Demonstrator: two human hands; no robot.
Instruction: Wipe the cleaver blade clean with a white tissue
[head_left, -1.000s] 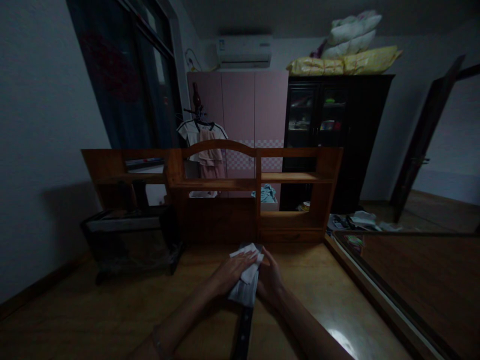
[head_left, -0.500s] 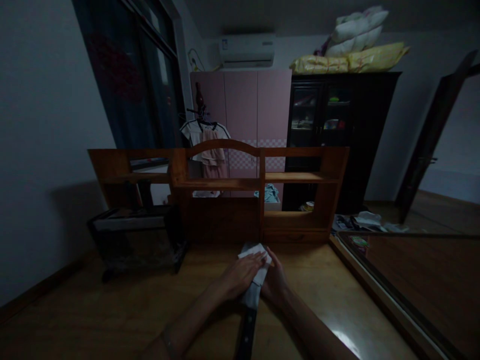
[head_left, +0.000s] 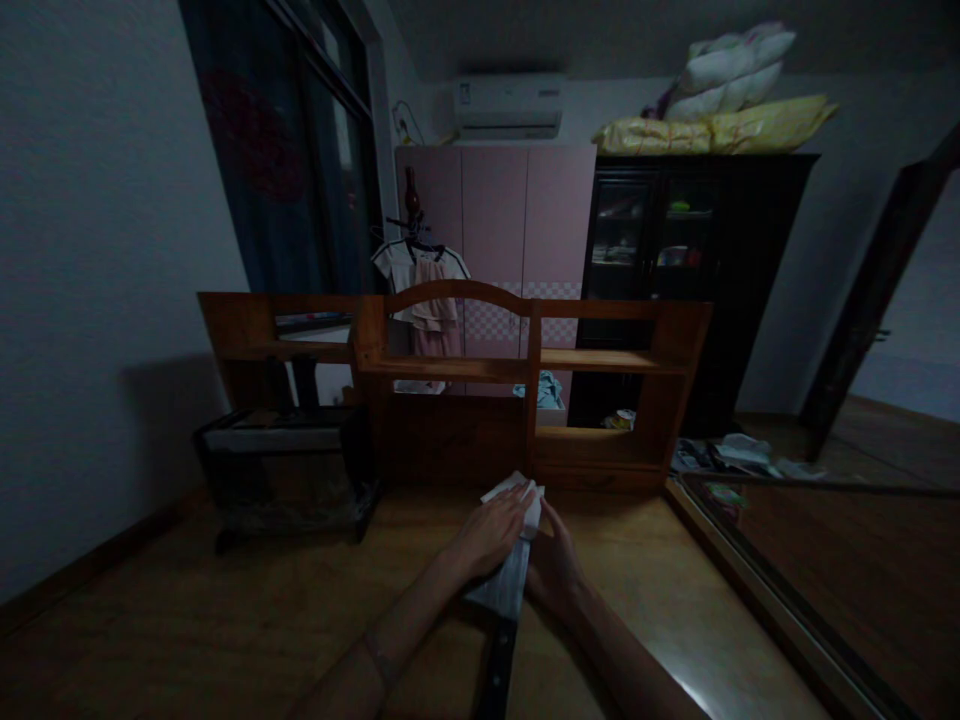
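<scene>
A cleaver lies on the wooden desk (head_left: 225, 620), its dark handle (head_left: 498, 665) toward me and its grey blade (head_left: 504, 590) pointing away. A white tissue (head_left: 523, 492) is folded over the far end of the blade. My left hand (head_left: 486, 538) lies on top of the tissue and blade, fingers pressed down on the tissue. My right hand (head_left: 556, 562) presses against the blade's right side, its fingertips on the tissue's edge. The room is dim, so the fingers show poorly.
A wooden shelf unit (head_left: 600, 360) stands along the desk's far edge. A dark box-like object (head_left: 277, 470) sits at the desk's back left. A framed panel (head_left: 787, 600) borders the desk on the right. Behind are a pink wardrobe (head_left: 495, 230) and a dark cabinet (head_left: 675, 260).
Both hands have slid the tissue away from me along the blade toward its tip, baring more grey blade near the handle. The view has shifted slightly.
</scene>
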